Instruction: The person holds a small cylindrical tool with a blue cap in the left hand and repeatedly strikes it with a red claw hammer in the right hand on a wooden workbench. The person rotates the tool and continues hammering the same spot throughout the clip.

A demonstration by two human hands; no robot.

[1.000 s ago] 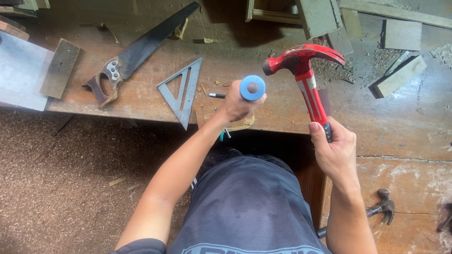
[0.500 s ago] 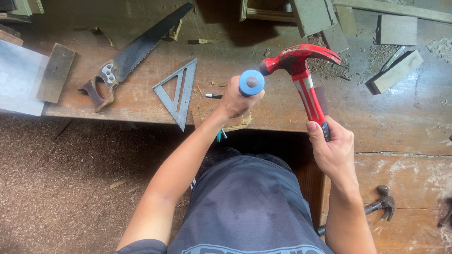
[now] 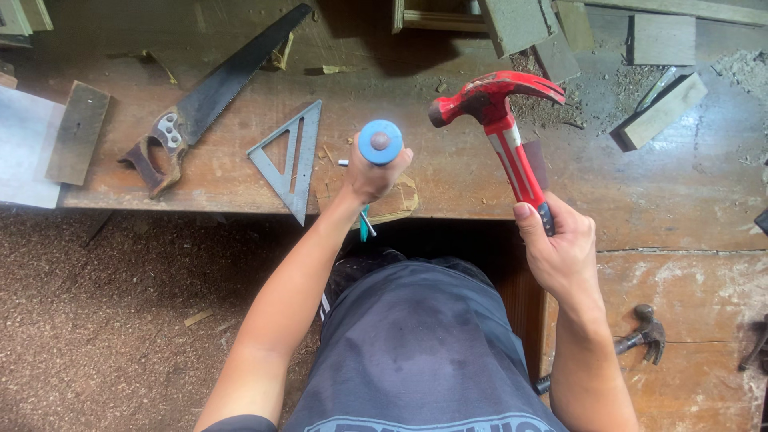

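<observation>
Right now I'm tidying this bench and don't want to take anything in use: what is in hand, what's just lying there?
In hand:
left hand: blue-capped chisel handle
right hand: red claw hammer

Lying about:
black-bladed handsaw
grey metal triangle square
second dark hammer
wood offcut

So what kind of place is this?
Most likely a woodworking shop: a handsaw and metal square lie on a worn bench, wood offcuts and sawdust lie around, and the right hand holds a red hammer.

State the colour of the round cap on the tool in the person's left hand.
Blue cap, with a small brownish centre; head view.
</observation>
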